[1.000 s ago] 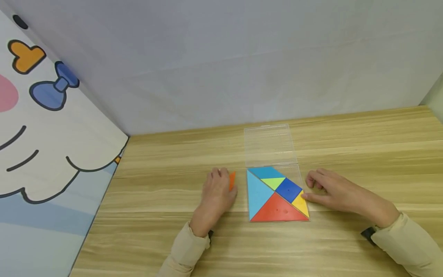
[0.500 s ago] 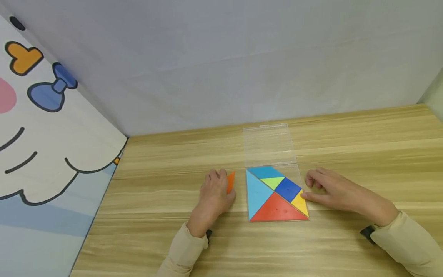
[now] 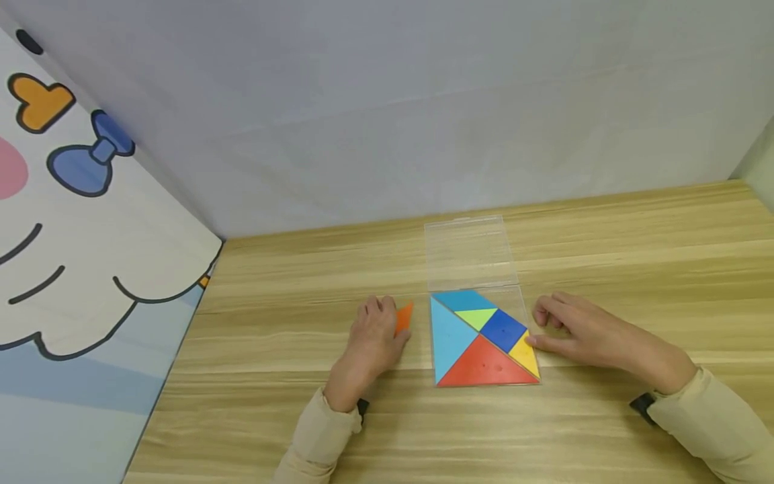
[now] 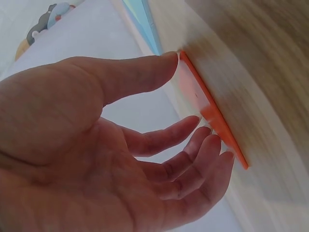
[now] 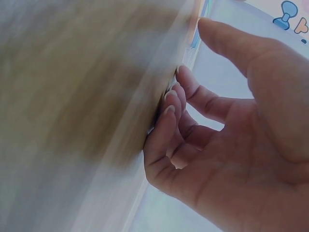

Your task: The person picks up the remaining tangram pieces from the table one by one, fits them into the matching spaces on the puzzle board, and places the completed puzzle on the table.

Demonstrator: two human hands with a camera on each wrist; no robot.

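In the head view my left hand (image 3: 373,343) is left of an open clear tangram case, over an orange tangram piece (image 3: 403,318). The left wrist view shows my thumb at one corner of the orange piece (image 4: 215,116) and bent fingertips along it; part of its outline is hidden by the hand in the head view. My right hand (image 3: 589,333) lies right of the case, its thumb tip touching the yellow triangle (image 3: 526,355). Its other fingers bend loosely onto the table and hold nothing. A red triangle (image 3: 486,366), light blue triangle (image 3: 450,343) and blue square (image 3: 504,331) lie inside.
The case's clear lid (image 3: 470,254) lies flat behind its tray, toward the grey back wall (image 3: 423,121). Also in the tray are a green triangle (image 3: 476,318) and a teal parallelogram (image 3: 462,300). A cartoon panel (image 3: 133,235) borders the wooden table (image 3: 272,349) on the left.
My left hand has shifted slightly left, and the orange piece has turned a little under its fingers. The right hand stays at the yellow triangle.
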